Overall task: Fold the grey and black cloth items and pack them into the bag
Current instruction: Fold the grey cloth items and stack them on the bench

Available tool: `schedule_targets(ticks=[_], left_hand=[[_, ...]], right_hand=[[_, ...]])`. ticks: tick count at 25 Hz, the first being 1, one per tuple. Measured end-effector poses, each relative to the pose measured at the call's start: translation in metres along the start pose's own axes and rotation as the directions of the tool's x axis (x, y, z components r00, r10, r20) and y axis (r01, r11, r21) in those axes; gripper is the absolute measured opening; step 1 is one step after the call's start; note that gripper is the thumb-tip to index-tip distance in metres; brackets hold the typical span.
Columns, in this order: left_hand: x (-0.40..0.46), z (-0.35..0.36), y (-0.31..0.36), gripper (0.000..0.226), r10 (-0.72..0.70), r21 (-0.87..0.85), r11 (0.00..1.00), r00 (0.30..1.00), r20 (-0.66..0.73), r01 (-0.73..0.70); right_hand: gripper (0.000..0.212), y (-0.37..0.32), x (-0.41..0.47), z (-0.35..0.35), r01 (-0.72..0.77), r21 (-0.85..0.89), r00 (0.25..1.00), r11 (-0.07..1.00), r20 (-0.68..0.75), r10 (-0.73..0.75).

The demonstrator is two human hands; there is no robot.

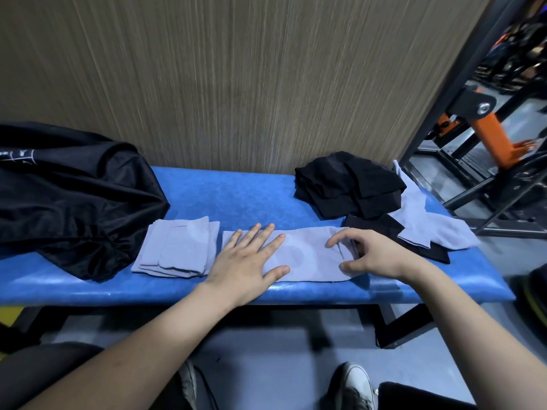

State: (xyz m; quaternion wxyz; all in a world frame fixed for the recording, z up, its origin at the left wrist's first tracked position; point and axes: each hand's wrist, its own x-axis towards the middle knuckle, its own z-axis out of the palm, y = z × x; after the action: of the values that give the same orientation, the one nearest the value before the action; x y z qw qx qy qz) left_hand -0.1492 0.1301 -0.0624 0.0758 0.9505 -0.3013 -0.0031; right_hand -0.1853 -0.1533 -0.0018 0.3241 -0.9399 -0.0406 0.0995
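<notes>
A long grey cloth point(305, 255) lies flat along the front of the blue bench point(236, 193). My left hand point(245, 258) presses flat on its left end, fingers spread. My right hand point(370, 253) hovers over its right end with fingers curled; whether it pinches the fabric is unclear. A folded grey stack point(180, 248) sits to the left. The black bag point(68, 199) slumps at the bench's left end. A pile of black cloth point(346, 184) sits at the back right, with another grey cloth point(426, 223) and a flat black piece point(381, 226) beside it.
A wood-grain wall panel point(236, 84) stands right behind the bench. Black and orange gym equipment point(488, 125) fills the right side. My shoes point(355, 383) rest on the grey floor below the bench.
</notes>
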Motion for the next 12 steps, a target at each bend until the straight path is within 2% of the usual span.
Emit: schedule_targets(ticks=[5,12], left_hand=[[0.001,-0.001,0.003,0.072,0.01,-0.016,1.0,1.0,-0.028,-0.01],[-0.005,-0.004,0.005,0.067,-0.013,-0.079,0.997,1.0,-0.018,0.011]], right_hand=[[0.044,0.002,-0.011,-0.016,-0.061,-0.035,0.998,0.998,-0.026,0.06],[0.045,0.019,-0.031,-0.039,-0.178,0.054,0.978,0.983,-0.101,0.182]])
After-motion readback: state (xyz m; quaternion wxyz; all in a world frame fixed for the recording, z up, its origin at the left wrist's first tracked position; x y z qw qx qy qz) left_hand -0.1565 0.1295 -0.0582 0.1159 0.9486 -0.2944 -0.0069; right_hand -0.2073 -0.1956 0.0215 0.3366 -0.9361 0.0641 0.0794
